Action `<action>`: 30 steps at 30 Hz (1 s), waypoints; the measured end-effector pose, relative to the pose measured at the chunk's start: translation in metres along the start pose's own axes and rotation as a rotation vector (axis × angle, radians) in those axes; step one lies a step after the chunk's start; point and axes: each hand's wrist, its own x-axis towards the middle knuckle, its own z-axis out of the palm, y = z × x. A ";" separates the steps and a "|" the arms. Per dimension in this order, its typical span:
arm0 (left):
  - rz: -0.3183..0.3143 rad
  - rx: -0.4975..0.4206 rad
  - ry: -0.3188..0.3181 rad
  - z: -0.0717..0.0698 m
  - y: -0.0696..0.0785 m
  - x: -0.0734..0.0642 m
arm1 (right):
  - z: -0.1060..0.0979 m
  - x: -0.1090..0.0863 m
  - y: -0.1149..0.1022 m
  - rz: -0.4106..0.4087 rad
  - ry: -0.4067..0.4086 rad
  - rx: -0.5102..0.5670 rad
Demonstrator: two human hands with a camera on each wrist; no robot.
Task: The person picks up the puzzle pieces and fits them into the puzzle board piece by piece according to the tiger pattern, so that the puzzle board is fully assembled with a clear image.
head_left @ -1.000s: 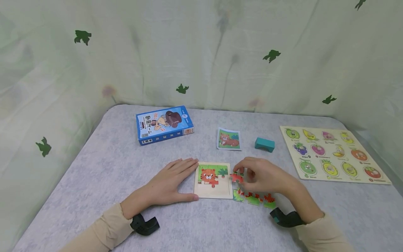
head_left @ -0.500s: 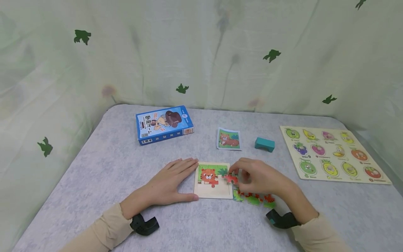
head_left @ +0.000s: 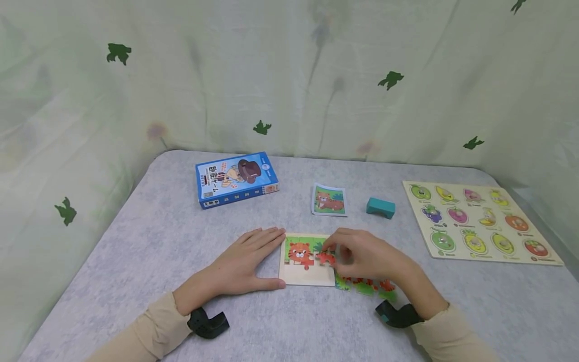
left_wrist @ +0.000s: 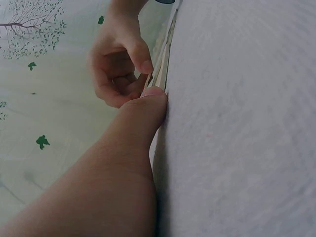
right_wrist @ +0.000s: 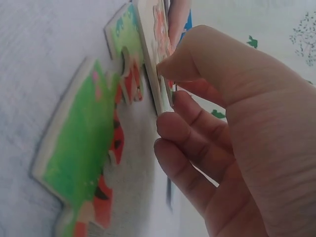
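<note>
In the head view a square wooden jigsaw board (head_left: 304,278) lies on the table, with a tiger's face and green background fitted along its upper part. My left hand (head_left: 239,264) lies flat, its fingertips and thumb touching the board's left edge. Above the right side of the board, my right hand (head_left: 368,254) pinches a red jigsaw piece (head_left: 324,258) between thumb and fingers. Several loose green-and-red jigsaw pieces (head_left: 364,288) lie right of the board, partly under that hand. The right wrist view shows the loose pieces (right_wrist: 74,143) up close; my fingers hide most of the held one.
Behind the board lies a small tiger picture card (head_left: 329,200), with a teal block (head_left: 380,207) to its right. A blue game box (head_left: 237,180) sits at the back left. At the far right is a wooden fruit puzzle board (head_left: 481,221).
My right hand has moved left with the red jigsaw piece, from the board's right edge to over the board beside the tiger's face. My left hand has stayed in place.
</note>
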 end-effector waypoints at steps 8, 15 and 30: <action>-0.004 -0.009 -0.004 0.000 0.000 -0.001 | 0.005 0.006 -0.003 0.001 -0.019 0.010; 0.003 -0.005 0.005 0.000 -0.001 0.000 | 0.006 0.008 -0.005 -0.019 -0.023 -0.020; 0.001 -0.009 -0.003 -0.001 -0.001 0.001 | 0.006 0.009 -0.006 -0.032 -0.028 -0.050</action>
